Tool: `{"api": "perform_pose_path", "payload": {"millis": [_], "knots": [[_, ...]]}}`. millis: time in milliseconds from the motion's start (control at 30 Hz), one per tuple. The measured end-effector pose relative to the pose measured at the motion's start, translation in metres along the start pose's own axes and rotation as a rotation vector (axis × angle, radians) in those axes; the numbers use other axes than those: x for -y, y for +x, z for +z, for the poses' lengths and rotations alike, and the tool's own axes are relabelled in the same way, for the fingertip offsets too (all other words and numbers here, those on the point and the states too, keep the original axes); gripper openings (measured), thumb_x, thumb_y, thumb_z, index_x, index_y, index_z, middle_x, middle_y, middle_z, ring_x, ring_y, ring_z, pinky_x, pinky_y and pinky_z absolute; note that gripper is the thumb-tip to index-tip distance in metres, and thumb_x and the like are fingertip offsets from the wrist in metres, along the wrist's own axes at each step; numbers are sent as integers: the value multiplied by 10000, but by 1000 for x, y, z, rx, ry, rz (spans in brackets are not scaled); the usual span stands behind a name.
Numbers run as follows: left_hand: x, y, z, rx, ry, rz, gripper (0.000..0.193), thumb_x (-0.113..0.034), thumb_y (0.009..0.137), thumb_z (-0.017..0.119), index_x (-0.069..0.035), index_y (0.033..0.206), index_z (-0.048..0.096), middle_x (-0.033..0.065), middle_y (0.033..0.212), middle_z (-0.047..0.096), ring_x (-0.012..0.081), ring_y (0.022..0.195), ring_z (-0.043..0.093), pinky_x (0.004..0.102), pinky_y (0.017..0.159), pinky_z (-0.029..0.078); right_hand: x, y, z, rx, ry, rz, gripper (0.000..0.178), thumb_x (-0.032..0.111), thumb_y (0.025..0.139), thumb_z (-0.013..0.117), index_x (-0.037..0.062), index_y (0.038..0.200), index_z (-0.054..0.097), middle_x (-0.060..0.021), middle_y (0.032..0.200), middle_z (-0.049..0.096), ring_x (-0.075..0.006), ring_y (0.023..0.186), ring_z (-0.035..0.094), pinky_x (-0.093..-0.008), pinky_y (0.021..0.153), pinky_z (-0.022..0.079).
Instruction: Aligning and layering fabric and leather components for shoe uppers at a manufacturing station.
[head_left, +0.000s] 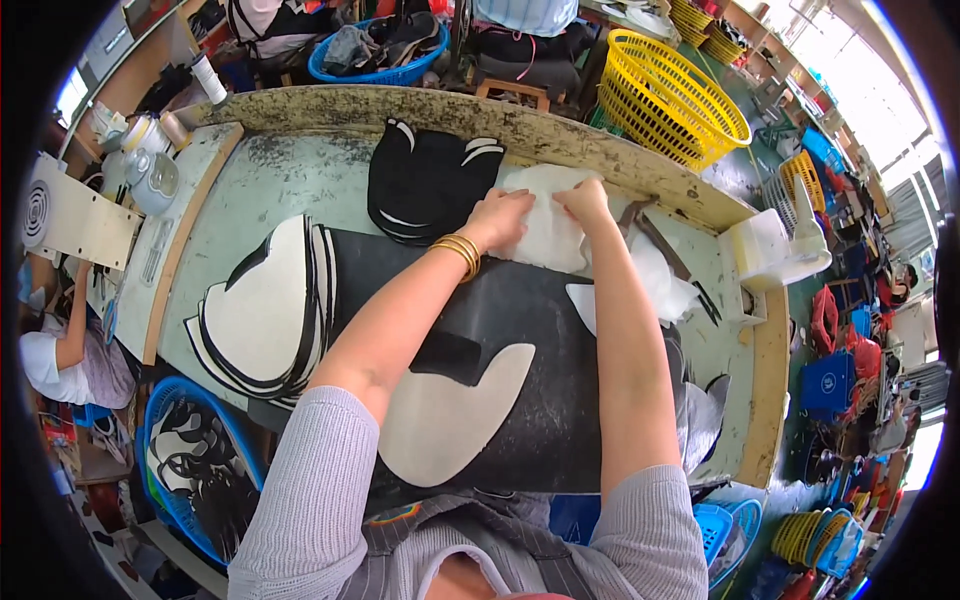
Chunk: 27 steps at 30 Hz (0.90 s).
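At the far side of the bench, both my hands are at a stack of thin white sheets (545,248). My left hand (500,218), with gold bangles at the wrist, has its fingers bent over the stack's left edge. The fingers of my right hand (582,198) are pinched on the top sheet near its upper right. Left of the stack lies a pile of black cut pieces (425,185) with white edges. Nearer me, a cream curved piece (450,425) with a black strip (447,357) at its top rests on a black work mat (545,420).
Cream, black-edged pieces (265,310) are piled at the left. Loose white sheets (660,285) and a dark-handled tool (662,245) lie right of my right arm. A raised wooden rim (330,103) borders the bench. A blue basket (160,480) stands at lower left, a yellow basket (670,100) beyond.
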<state>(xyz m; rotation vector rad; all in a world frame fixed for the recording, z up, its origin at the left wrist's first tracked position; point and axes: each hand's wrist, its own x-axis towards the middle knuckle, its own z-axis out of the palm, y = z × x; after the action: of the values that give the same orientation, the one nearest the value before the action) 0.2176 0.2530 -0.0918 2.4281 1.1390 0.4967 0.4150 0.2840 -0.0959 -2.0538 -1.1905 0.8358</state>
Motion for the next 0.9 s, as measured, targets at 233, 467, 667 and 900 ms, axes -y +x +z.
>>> {"api": "perform_pose_path", "payload": {"millis": [233,467,667,900], "knots": [[18,11,-6,74,81,81,510,-153,742,694,-35,1213,537,140,1246,557,302,1142,523,381,1010,356,18,-33,-32,295,28,-301,155,104,668,750,13,748,653,-24,647,608,-103,630,546,-271,568,435],[23,12,4,-84,-59,90,492,-135,744,698,-17,1204,569,153,1238,569,314,1140,536,354,1017,373,17,-89,-82,616,-49,-446,53,43,753,675,17,741,631,-53,899,671,-103,822,580,-266,762,459],[17,10,-21,59,-172,24,613,-275,707,743,-23,1232,554,153,1246,572,328,1104,560,356,971,420,29,-93,-62,327,315,-385,83,24,870,579,-47,886,539,-46,802,605,-122,801,582,-260,693,509],[5,-12,-44,291,-417,14,917,-445,608,806,-35,1343,441,179,1247,559,281,1122,550,334,969,414,47,-142,-65,59,281,-559,97,25,890,529,-36,949,483,-146,817,628,-206,777,676,-284,672,513]]}}
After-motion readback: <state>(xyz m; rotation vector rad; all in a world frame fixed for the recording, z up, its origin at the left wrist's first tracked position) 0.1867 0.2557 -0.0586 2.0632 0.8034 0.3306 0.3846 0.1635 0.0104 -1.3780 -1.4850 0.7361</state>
